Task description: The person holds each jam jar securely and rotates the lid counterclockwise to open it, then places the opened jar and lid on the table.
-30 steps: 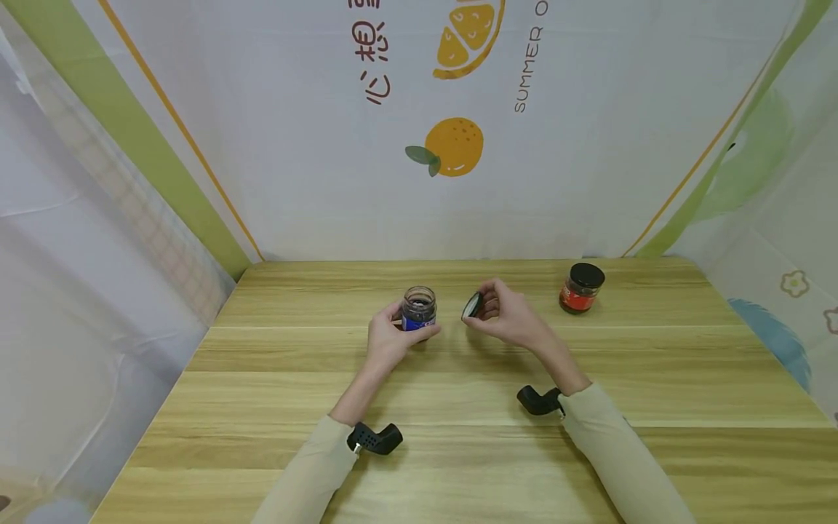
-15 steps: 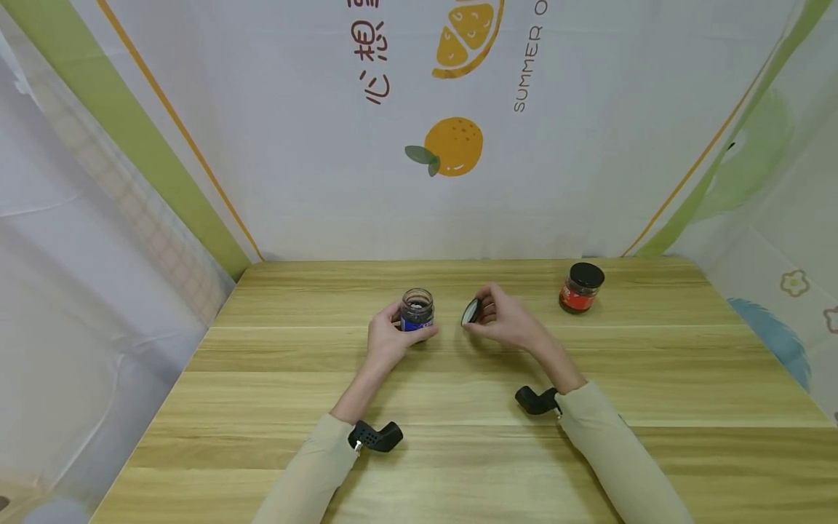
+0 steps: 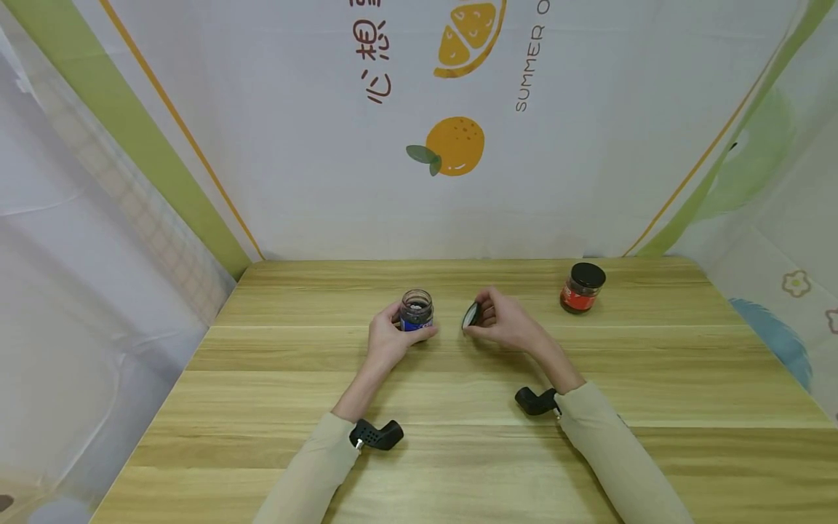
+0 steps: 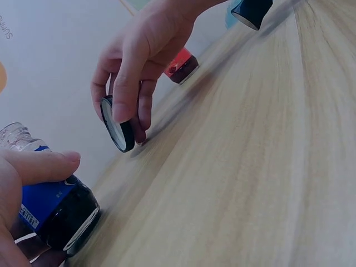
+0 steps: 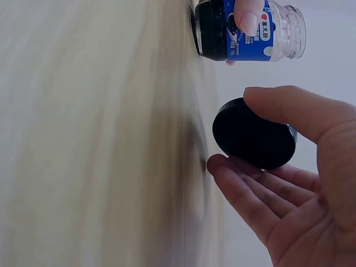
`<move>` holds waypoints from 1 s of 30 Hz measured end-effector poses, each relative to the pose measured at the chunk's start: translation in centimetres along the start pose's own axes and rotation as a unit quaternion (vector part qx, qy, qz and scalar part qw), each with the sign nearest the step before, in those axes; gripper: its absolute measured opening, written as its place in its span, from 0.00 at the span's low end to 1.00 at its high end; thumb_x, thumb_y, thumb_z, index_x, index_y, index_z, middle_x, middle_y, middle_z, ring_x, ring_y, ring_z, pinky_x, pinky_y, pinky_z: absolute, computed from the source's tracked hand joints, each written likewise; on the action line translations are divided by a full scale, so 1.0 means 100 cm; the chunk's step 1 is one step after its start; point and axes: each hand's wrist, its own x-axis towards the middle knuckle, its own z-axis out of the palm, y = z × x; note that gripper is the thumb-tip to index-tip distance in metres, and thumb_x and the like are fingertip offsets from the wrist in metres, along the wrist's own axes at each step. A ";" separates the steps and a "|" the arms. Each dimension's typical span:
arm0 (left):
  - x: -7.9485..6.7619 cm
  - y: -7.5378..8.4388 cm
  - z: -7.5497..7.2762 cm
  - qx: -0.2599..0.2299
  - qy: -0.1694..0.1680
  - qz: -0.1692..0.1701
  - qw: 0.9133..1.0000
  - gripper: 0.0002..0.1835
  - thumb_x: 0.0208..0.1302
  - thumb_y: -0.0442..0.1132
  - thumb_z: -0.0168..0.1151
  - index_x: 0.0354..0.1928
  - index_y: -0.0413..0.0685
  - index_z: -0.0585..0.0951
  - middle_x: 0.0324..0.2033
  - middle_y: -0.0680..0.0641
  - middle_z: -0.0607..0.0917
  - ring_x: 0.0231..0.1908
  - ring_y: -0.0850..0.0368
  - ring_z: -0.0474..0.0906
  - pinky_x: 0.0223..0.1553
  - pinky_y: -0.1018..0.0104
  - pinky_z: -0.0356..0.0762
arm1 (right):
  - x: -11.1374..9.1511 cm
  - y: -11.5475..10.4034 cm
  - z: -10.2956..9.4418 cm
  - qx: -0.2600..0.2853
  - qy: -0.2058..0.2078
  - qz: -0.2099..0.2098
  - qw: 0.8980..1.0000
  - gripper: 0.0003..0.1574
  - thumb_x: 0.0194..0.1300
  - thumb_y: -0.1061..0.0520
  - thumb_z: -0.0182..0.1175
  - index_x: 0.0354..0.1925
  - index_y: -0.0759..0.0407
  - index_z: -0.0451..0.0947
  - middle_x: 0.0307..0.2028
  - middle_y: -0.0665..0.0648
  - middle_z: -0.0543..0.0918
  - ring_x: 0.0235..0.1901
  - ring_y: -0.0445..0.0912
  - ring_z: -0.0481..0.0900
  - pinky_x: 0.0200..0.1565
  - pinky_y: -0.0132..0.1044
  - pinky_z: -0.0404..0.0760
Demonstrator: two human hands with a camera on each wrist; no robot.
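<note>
My left hand (image 3: 389, 340) wraps its fingers round the open jar (image 3: 416, 318), and my right hand (image 3: 512, 322) pinches a lid (image 3: 470, 316) near its right side, white inside from my head, plain black from my right wrist.

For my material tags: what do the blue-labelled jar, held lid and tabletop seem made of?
Blue-labelled jar: probably glossy clear glass; its bare neck is see-through with highlights.
Held lid: smooth black outside, pale inside; metal or plastic unclear.
Tabletop: satin-looking wood or wood-look laminate, going by its streaked grain.
</note>
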 end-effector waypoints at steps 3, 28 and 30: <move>0.000 0.000 0.000 0.002 0.002 -0.001 1.000 0.28 0.47 0.36 0.83 0.53 0.45 0.84 0.47 0.45 0.86 0.51 0.50 0.80 0.55 0.51 0.76 | 0.000 0.001 0.000 -0.003 -0.003 0.003 1.000 0.35 0.60 0.59 0.74 0.57 0.70 0.66 0.47 0.66 0.80 0.47 0.55 0.82 0.49 0.43 0.83; 0.006 -0.004 0.005 0.008 0.008 -0.018 1.000 0.33 0.49 0.37 0.82 0.59 0.45 0.79 0.54 0.43 0.83 0.56 0.47 0.78 0.59 0.51 0.75 | 0.003 0.011 0.000 -0.092 0.016 0.025 0.995 0.33 0.59 0.52 0.75 0.53 0.69 0.73 0.33 0.56 0.78 0.32 0.46 0.75 0.37 0.38 0.75; 0.006 -0.003 0.005 0.005 0.010 -0.020 1.000 0.33 0.49 0.36 0.82 0.59 0.44 0.79 0.54 0.42 0.83 0.57 0.47 0.77 0.59 0.51 0.74 | 0.003 0.012 0.000 -0.097 0.016 0.020 0.995 0.32 0.59 0.53 0.75 0.52 0.70 0.73 0.32 0.56 0.77 0.31 0.46 0.73 0.36 0.38 0.74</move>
